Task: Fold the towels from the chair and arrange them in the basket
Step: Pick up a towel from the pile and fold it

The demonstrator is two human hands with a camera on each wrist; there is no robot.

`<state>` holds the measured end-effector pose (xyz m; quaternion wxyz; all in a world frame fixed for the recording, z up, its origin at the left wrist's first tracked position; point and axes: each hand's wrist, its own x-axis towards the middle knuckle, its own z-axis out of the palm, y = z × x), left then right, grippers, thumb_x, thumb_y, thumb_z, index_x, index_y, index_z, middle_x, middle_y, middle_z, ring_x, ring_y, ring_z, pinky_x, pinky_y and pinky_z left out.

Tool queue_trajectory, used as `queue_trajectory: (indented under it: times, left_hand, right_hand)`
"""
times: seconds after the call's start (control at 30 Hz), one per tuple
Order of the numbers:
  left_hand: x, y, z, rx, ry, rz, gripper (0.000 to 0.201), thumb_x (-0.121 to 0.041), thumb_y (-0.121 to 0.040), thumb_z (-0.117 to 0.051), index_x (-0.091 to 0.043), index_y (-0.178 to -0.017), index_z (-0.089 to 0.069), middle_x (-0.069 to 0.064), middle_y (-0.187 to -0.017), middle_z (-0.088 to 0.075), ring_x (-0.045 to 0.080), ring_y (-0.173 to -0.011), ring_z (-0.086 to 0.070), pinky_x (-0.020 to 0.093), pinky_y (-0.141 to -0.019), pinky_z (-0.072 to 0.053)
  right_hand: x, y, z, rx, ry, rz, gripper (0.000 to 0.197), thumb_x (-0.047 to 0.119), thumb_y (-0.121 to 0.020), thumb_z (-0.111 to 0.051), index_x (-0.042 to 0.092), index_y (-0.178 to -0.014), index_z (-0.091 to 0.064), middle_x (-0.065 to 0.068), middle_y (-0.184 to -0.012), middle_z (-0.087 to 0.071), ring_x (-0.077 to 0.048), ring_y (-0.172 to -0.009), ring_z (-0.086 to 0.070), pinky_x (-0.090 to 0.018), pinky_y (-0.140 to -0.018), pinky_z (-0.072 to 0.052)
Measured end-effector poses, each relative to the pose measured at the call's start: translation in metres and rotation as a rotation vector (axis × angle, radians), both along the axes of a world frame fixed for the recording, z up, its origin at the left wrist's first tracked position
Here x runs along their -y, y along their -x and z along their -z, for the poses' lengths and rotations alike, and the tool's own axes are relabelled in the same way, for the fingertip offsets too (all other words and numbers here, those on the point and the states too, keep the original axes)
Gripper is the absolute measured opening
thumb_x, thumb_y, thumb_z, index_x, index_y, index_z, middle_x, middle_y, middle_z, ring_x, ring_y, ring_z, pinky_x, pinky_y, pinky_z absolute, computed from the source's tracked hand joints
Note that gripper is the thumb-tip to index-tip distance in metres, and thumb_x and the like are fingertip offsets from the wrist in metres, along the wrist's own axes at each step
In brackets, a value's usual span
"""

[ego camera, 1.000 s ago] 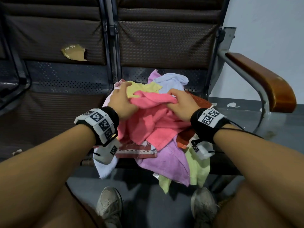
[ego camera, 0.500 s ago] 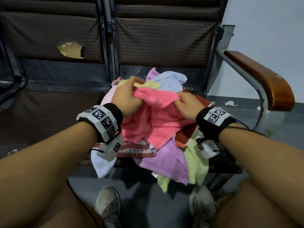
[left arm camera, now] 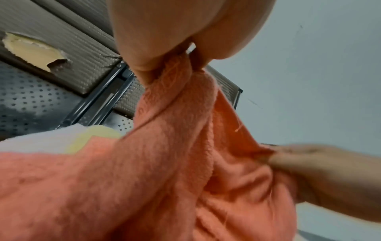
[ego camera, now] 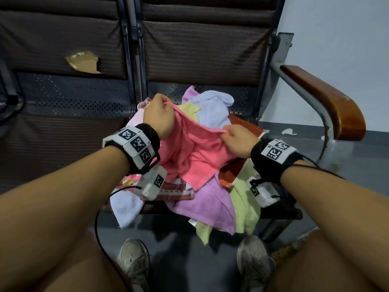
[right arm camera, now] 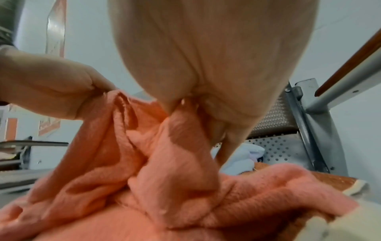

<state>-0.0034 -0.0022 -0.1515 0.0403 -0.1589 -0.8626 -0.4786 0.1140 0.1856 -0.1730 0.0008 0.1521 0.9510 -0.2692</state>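
Up close, by label:
Left hand: the left hand [ego camera: 158, 116] pinches a corner of the pink towel [ego camera: 190, 152] between thumb and fingers, held highest, at the far side of the pile.
Right hand: the right hand [ego camera: 240, 142] grips the same towel's top edge, lower and to the right; the edge runs between the two hands.
Pink towel: its upper edge is raised, the rest hanging down onto the heap of towels.
Pile: the pile sits on the seat of the chair [ego camera: 210, 49], with a purple towel [ego camera: 207, 205] and a light green towel [ego camera: 245, 205] spilling over the near edge, a white towel [ego camera: 126, 207] drooping at near left, a yellow towel [ego camera: 188, 108] and a pale blue towel [ego camera: 214, 108] at the far side.
Chair: a wooden armrest [ego camera: 328, 104] stands to the right, well apart from the hands.
Floor: two grey shoes [ego camera: 134, 262] rest below the seat.
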Motion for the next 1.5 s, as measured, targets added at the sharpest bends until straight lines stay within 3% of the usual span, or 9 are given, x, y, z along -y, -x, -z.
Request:
queue_trajectory:
  times: [0.13,0.27,0.4,0.5,0.7,0.83,1.07,1.27,1.5]
  left_hand:
    - [-0.005,-0.011,0.001,-0.014,0.344,0.308,0.027,-0.030,-0.076,-0.070,-0.021,-0.067,-0.046,-0.005,-0.064,-0.051,0.015,-0.062,-0.048,0.029,-0.054,-0.034]
    - [-0.008,-0.012,0.001,-0.105,0.424,0.226,0.030,-0.027,-0.081,-0.055,-0.013,-0.055,-0.052,0.004,-0.059,-0.054,0.032,-0.072,-0.056,0.031,-0.059,-0.039]
    - [-0.009,0.002,-0.011,0.050,0.194,0.010,0.035,-0.016,-0.099,-0.038,0.005,-0.114,-0.062,0.032,-0.117,-0.062,0.044,-0.110,-0.058,0.045,-0.094,-0.046]
    - [-0.013,0.005,-0.018,0.347,-0.209,-0.064,0.036,-0.006,-0.100,-0.036,0.009,-0.128,-0.052,0.031,-0.130,-0.057,0.043,-0.118,-0.057,0.043,-0.091,-0.046]
    - [-0.020,-0.002,-0.030,0.630,-0.940,-0.057,0.032,0.003,-0.095,-0.045,-0.009,-0.114,-0.066,0.009,-0.083,-0.073,0.018,-0.075,-0.071,0.032,-0.070,-0.060]
    - [-0.026,-0.019,-0.036,0.614,-0.780,0.079,0.016,0.011,-0.085,-0.059,-0.002,-0.080,-0.067,0.007,-0.056,-0.066,0.015,-0.048,-0.064,0.023,-0.045,-0.052]
    - [-0.035,-0.036,-0.042,0.537,-0.558,0.143,0.021,-0.018,-0.090,-0.061,-0.012,-0.070,-0.063,0.006,-0.066,-0.060,0.021,-0.063,-0.057,0.033,-0.061,-0.044]
    - [-0.024,-0.038,-0.037,0.365,-0.526,0.258,0.023,-0.023,-0.097,-0.061,-0.004,-0.085,-0.065,0.009,-0.073,-0.060,0.014,-0.063,-0.056,0.022,-0.059,-0.048]
    - [-0.008,-0.023,-0.031,0.234,-0.408,0.134,0.055,-0.011,-0.056,-0.087,-0.023,-0.071,-0.035,0.003,-0.069,-0.050,0.018,-0.062,-0.049,0.036,-0.054,-0.045]
  right_hand:
    - [0.004,0.005,-0.014,-0.380,0.068,0.076,0.025,0.021,-0.103,-0.040,0.004,-0.095,-0.057,-0.010,-0.094,-0.064,-0.026,-0.089,-0.057,-0.037,-0.081,-0.044]
    - [0.013,-0.001,-0.023,-0.445,0.124,-0.051,0.007,0.022,-0.090,-0.061,0.017,-0.093,-0.057,0.016,-0.063,-0.060,-0.003,-0.060,-0.056,-0.017,-0.060,-0.038]
    - [0.009,-0.010,-0.013,-0.100,-0.109,-0.230,0.010,0.022,-0.089,-0.064,0.019,-0.085,-0.056,0.003,-0.075,-0.063,-0.019,-0.071,-0.057,-0.027,-0.064,-0.036]
    - [0.000,-0.014,-0.006,-0.046,-0.188,-0.150,0.016,0.027,-0.095,-0.057,0.023,-0.080,-0.053,-0.002,-0.073,-0.061,-0.021,-0.068,-0.054,-0.028,-0.067,-0.036]
    - [0.001,-0.016,-0.026,-0.536,-0.018,-0.233,0.028,0.009,-0.093,-0.051,0.023,-0.118,-0.051,0.008,-0.067,-0.054,-0.005,-0.059,-0.051,-0.017,-0.065,-0.042]
    - [0.028,-0.012,-0.026,-0.192,-0.041,-0.428,0.036,0.000,-0.087,-0.045,0.019,-0.089,-0.076,0.013,-0.090,-0.073,0.007,-0.081,-0.059,-0.019,-0.086,-0.047]
    - [0.055,0.013,-0.014,-0.240,0.196,-0.094,0.036,0.054,-0.084,-0.065,0.025,-0.061,-0.061,0.011,-0.059,-0.062,-0.002,-0.060,-0.058,-0.018,-0.056,-0.041]
    - [0.056,0.040,-0.014,-0.389,0.529,0.196,0.026,0.010,-0.096,-0.044,-0.001,-0.094,-0.067,-0.018,-0.086,-0.070,-0.036,-0.089,-0.066,-0.040,-0.076,-0.055]
    - [0.048,0.031,-0.027,-0.572,0.814,0.218,0.032,0.025,-0.089,-0.056,0.020,-0.064,-0.076,0.010,-0.061,-0.071,0.003,-0.058,-0.063,-0.015,-0.054,-0.047]
